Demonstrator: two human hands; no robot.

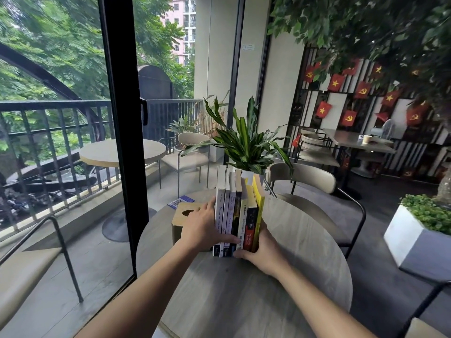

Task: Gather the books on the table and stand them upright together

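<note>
Six upright paperback books (238, 213) on the round grey wooden table (305, 240), pressed between my left hand (202, 225) and right hand (262, 250); one wooden tissue box (179, 217) just left of them.

Only the person's two forearms and hands show. Both forearms are bare from the bottom edge of the view up to the wrists: no sleeve, cuff or fabric reaches into the picture. The left hand (203, 228) wears no glove, ring, watch or bracelet that can be seen. The right hand (262, 252) is likewise bare, with no ring, band or watch on its visible side. The fingernails (236, 254) look short and unpainted, though they are small in this view.
</note>
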